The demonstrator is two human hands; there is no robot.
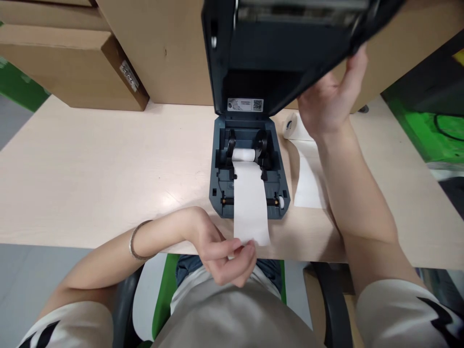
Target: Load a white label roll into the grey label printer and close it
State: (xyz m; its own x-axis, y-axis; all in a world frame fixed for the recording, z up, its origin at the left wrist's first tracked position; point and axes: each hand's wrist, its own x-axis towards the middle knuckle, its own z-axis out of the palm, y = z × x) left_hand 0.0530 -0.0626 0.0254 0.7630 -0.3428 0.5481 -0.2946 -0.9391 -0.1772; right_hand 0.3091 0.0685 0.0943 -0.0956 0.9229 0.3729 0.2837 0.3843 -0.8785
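Observation:
A dark label printer stands on the table with its lid swung up. Inside, a small white roll sits between two black holders. From it a white paper strip runs over the black roller and past the printer's front edge. My left hand pinches the strip's loose end between thumb and fingers. My right hand grips the right edge of the raised lid; some of its fingers are hidden behind the lid.
Right of the printer lies another white roll with a length of paper unrolled along the table. Cardboard boxes line the back left, and a large cardboard panel rises behind the printer. Green and black items stand at the far right.

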